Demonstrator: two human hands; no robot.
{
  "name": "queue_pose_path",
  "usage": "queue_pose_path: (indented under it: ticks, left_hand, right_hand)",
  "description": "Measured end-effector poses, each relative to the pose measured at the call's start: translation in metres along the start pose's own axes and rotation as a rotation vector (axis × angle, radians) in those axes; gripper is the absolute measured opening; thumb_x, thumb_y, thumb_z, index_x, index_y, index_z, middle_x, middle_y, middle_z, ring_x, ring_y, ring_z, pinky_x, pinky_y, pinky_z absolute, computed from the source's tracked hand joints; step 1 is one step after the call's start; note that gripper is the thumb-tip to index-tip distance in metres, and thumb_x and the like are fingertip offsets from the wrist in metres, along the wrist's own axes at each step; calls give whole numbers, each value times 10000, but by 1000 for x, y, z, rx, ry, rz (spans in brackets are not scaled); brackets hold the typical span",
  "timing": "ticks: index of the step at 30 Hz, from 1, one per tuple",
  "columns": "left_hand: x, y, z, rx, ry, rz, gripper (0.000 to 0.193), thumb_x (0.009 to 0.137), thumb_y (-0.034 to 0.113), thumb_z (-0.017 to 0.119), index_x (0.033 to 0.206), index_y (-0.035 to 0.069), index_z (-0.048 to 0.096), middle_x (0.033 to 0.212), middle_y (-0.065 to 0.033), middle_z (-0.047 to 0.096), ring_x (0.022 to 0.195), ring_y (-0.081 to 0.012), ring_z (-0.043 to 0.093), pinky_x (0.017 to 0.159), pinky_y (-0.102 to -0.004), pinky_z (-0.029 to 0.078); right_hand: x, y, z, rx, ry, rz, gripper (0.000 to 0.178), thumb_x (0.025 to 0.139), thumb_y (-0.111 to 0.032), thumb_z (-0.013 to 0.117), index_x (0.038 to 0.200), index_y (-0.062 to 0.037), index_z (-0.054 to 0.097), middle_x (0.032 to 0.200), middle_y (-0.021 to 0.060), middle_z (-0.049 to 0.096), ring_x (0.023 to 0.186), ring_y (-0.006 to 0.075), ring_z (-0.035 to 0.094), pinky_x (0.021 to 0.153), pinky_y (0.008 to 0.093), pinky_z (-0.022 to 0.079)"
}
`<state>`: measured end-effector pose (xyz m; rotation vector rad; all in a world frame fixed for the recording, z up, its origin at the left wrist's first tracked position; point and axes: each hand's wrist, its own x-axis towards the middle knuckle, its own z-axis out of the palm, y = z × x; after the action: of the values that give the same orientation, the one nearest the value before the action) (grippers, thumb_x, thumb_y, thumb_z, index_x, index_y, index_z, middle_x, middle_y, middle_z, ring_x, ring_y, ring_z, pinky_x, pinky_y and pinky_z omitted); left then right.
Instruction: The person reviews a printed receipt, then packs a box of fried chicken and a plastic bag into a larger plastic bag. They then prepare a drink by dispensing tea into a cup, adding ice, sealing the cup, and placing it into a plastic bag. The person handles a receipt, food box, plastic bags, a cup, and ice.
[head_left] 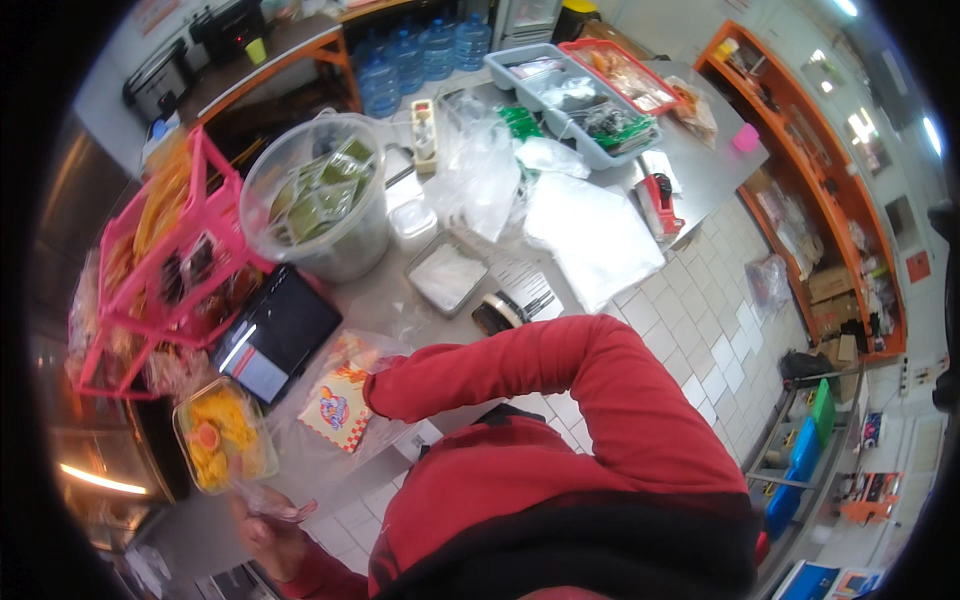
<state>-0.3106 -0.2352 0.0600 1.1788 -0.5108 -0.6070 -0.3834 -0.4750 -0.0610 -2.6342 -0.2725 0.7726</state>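
My left hand (262, 530) is at the lower left with its fingers closed on a small crumpled piece of clear plastic (275, 503), which has some reddish colour at one end. Just above that hand, on the table, lies a clear tub (262, 462) of yellow food pieces with a small orange cup among them. My right arm, in a red sleeve (490, 365), reaches left across the table. Its cuff ends against a printed card pack (335, 408) with a chequered edge, which lies on or in clear plastic. The fingers of my right hand are hidden there.
A black tablet-like device (280, 330) stands beside pink baskets (225, 190). Behind are a bucket (345, 262) of green packets, a clear square tub (447, 275), a tape roll (495, 313), white bags (590, 235), a red tape dispenser (660, 205) and a blue-grey crate (600, 145).
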Motion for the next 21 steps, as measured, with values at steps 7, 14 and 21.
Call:
queue_pose_path:
  ticks: [7,14,21]
  left_hand:
    - [23,-46,-12,-51,0,-196,813,840,320,637,1417,5,158,969,-87,519,651,-85,551,517,-326,585]
    - [27,-49,-19,93,355,-182,714,854,318,610,1404,55,238,971,-97,575,484,-58,478,408,-281,547]
    - [22,-47,-21,249,400,-249,692,862,332,596,1395,50,257,824,-57,585,437,-58,462,384,-275,531]
  right_hand:
    - [-130,39,-49,441,218,-181,227,863,-158,517,1056,-102,624,930,145,627,849,273,610,743,375,453]
    - [-275,300,-97,649,1322,379,264,848,-184,520,1071,-82,619,931,139,643,831,264,621,759,361,481]
    - [-319,560,-39,42,785,1191,270,847,-200,496,1049,-74,623,949,151,644,856,295,625,776,380,486]
